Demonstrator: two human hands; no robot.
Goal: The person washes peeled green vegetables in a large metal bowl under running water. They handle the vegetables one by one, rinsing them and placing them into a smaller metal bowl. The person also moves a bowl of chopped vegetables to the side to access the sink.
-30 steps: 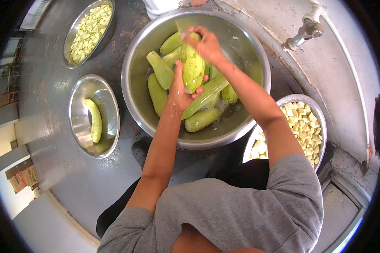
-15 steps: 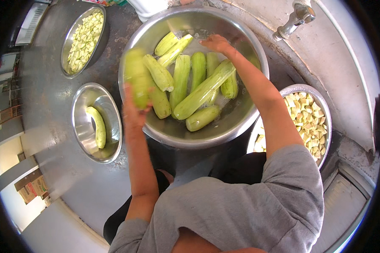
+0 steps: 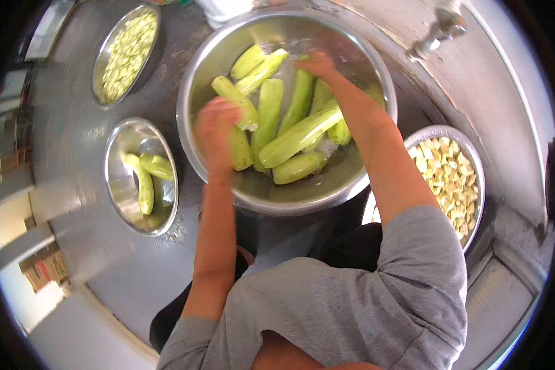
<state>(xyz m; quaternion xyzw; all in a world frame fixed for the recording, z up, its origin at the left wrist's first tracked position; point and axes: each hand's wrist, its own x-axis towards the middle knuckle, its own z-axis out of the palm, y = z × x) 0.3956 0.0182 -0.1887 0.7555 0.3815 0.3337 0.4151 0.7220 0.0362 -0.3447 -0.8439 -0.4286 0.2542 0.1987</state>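
A large steel basin (image 3: 290, 206) of water holds several peeled, pale green bottle gourds. My left hand (image 3: 217, 126) is over the basin's left side, by a gourd (image 3: 240, 148) and partly over it; its fingers are smeared by motion. At the far side, my right hand (image 3: 319, 65) has its fingers round the upper end of a darker green gourd (image 3: 299, 102), which leans toward that hand. Under my right forearm lies a long gourd (image 3: 299, 137), with a shorter gourd (image 3: 299, 168) in front of it. To the left, a smaller steel bowl (image 3: 111, 179) contains two gourd pieces (image 3: 145, 191).
Cut pale pieces (image 3: 132, 49) fill a steel bowl at the far left. On the right, another bowl (image 3: 480, 191) holds cream-coloured chunks. A metal tap (image 3: 438, 34) juts from the wall at the far right. A white container (image 3: 225, 9) stands beyond the basin.
The gourd that my left hand held is out of it, and a second piece lies in the small left bowl. My left hand is back over the basin. The darker gourd has tilted toward my right hand.
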